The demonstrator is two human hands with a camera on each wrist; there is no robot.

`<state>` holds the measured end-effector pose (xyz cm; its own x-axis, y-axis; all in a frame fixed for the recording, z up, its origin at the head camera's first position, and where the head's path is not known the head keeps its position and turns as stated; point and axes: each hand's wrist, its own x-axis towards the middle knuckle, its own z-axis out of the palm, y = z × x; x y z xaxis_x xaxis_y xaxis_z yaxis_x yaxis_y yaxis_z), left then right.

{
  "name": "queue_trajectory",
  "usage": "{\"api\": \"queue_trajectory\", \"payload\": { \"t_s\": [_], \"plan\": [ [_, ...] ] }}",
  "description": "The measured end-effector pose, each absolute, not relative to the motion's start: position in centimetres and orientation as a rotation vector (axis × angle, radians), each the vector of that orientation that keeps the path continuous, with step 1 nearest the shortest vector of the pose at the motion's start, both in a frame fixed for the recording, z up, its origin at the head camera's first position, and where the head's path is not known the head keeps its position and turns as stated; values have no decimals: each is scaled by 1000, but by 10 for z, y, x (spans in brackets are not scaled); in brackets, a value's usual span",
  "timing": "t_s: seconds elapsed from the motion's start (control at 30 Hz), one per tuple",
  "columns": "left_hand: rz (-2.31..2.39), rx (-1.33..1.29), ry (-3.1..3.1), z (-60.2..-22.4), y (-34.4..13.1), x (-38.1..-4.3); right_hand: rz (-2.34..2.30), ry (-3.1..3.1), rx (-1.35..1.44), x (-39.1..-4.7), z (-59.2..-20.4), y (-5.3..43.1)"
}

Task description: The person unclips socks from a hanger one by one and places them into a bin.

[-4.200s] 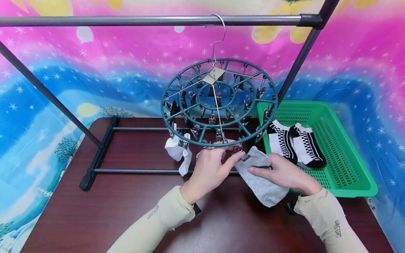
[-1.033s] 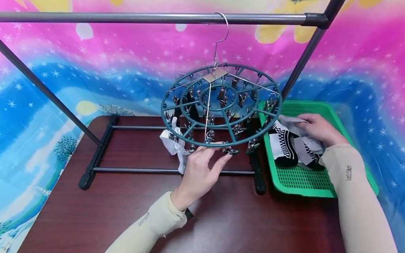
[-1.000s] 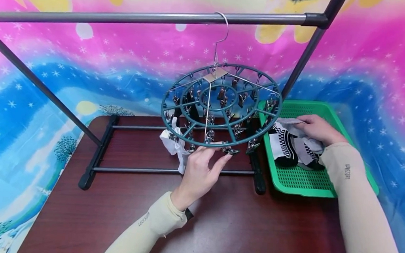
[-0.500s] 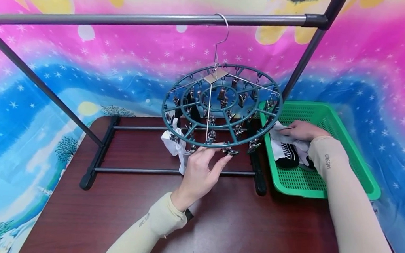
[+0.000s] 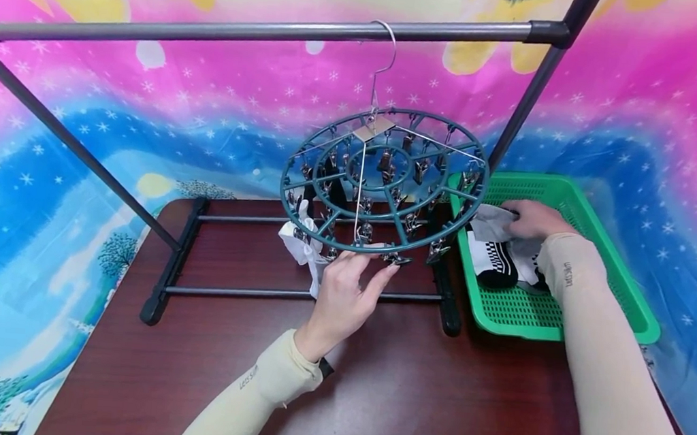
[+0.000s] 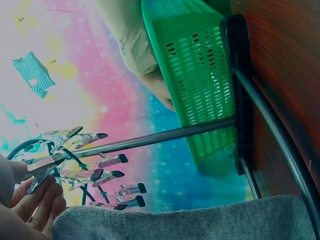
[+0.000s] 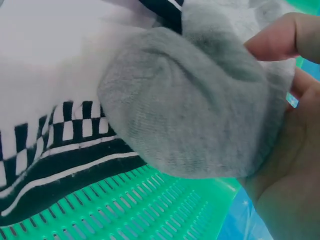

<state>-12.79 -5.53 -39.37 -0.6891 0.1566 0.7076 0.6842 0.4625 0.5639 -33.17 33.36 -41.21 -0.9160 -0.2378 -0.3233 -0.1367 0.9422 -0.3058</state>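
Note:
In the head view my left hand is at the front rim of the round green hanger. Its thumb and fingers pinch a metal clip, seen closer in the left wrist view. Over at the basket my right hand holds a grey sock, thumb on top of the fabric. Under it lie black-and-white checkered socks. A white sock hangs from the hanger's front left. Grey knit fabric fills the bottom of the left wrist view; its upper attachment is out of sight.
The green basket stands on the table's right side. A dark metal rack carries the hanger by its hook, with its lower bars and black feet on the brown table. Several clips dangle around the hanger.
My right hand has taken the grey sock from beside the hanger to the basket, and shifts slightly with it over the checkered socks. The left hand keeps its grip at the hanger's rim.

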Motion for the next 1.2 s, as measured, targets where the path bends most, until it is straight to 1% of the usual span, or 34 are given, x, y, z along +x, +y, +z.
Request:
{"api": "queue_trajectory", "payload": {
  "t_s": [0.2,0.5,0.93,1.2],
  "plan": [
    [-1189,-697,-2128,-393,-57,-128,-519,2646,-275,-329,-406,348],
    [-1184,-704,-2116,-393,-59,-129,-489,2616,-203,-323,-404,381],
    [-1184,-700,-2135,-392,-60,-128,-608,2767,-132,-324,-414,386],
    [-1187,-702,-2135,-392,-60,-128,-522,2858,-137,-328,-429,386]
  ]
}}
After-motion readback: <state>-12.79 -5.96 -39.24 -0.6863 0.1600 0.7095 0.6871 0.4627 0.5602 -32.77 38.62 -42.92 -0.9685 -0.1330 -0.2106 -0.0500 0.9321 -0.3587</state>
